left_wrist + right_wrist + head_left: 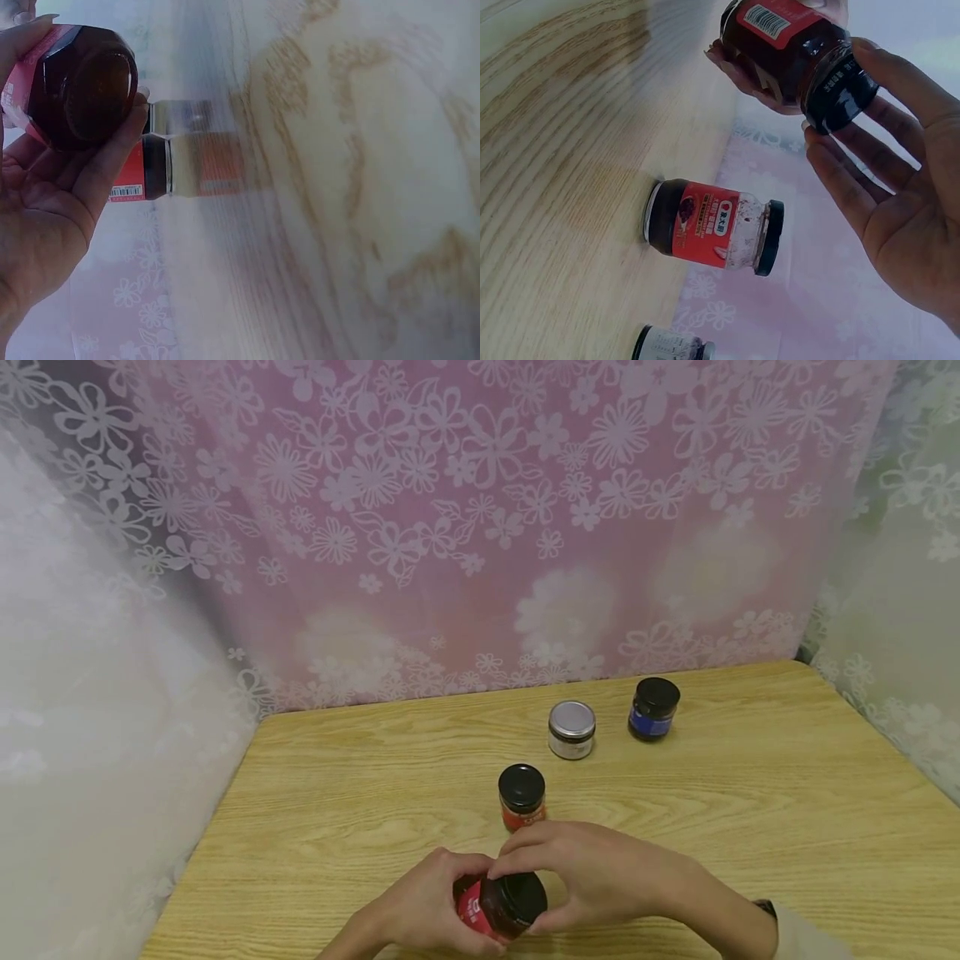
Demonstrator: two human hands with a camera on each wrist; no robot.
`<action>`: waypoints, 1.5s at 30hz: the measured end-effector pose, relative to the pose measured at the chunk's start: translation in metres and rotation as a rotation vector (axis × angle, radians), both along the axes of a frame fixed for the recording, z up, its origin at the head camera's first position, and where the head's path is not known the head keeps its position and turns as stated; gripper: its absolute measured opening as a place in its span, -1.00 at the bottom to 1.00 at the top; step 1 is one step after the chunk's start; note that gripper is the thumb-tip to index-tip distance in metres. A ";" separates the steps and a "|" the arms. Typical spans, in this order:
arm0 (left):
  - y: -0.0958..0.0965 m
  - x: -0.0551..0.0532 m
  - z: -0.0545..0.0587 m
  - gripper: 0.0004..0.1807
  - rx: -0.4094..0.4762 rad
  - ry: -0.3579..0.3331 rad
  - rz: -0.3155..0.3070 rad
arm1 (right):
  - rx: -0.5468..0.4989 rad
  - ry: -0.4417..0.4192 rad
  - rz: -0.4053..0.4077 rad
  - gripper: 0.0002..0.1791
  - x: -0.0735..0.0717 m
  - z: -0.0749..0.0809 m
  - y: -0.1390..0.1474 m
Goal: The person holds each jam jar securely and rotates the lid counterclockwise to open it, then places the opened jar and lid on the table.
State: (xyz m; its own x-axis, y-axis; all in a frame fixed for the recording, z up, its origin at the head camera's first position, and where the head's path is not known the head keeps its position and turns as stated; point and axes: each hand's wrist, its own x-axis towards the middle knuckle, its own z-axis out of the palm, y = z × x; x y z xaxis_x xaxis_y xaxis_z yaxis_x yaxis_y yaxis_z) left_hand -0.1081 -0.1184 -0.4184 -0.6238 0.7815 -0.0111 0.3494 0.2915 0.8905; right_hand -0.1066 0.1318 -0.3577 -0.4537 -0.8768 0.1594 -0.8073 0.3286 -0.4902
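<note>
My left hand (427, 902) grips a dark glass jar (477, 910) with a red label, tilted and lifted off the table near its front edge. The left wrist view shows the jar's dark base (94, 86), with fingers wrapped round its side. With thumb and fingertips, my right hand (600, 868) pinches the jar's black lid (525, 893). In the right wrist view the lid (844, 101) sits on the jar, and the palm stays apart from it. Just beyond the hands stands a second red-labelled jar (522, 793), upright with a black lid.
Farther back stands a short jar (572, 731) with a silver lid and pale label. To its right is a dark jar (654, 710) with a blue label and black lid. The wooden table (360, 777) ends at a flowered pink curtain (450, 568).
</note>
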 end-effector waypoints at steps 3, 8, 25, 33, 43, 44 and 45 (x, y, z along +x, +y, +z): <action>-0.001 0.000 0.000 -0.54 -0.006 -0.006 0.002 | -0.005 0.003 0.014 -0.48 -0.001 -0.001 0.001; -0.003 0.001 0.000 -0.53 0.013 -0.002 0.008 | -0.020 0.000 0.020 -0.47 -0.002 -0.002 0.002; -0.010 -0.001 -0.006 -0.51 0.055 -0.022 0.062 | -0.167 -0.059 -0.114 -0.41 -0.009 0.001 0.009; -0.017 -0.002 -0.005 -0.47 0.058 -0.012 0.158 | -0.193 -0.092 -0.241 -0.37 -0.012 -0.003 0.010; -0.029 -0.011 -0.006 -0.44 0.037 -0.008 0.279 | -0.229 -0.183 -0.306 -0.36 -0.014 -0.005 0.004; -0.030 -0.012 -0.006 -0.44 0.040 -0.007 0.292 | -0.231 -0.178 -0.309 -0.36 -0.014 -0.005 0.003; -0.031 -0.013 -0.006 -0.43 0.044 -0.005 0.306 | -0.234 -0.178 -0.312 -0.36 -0.014 -0.005 0.002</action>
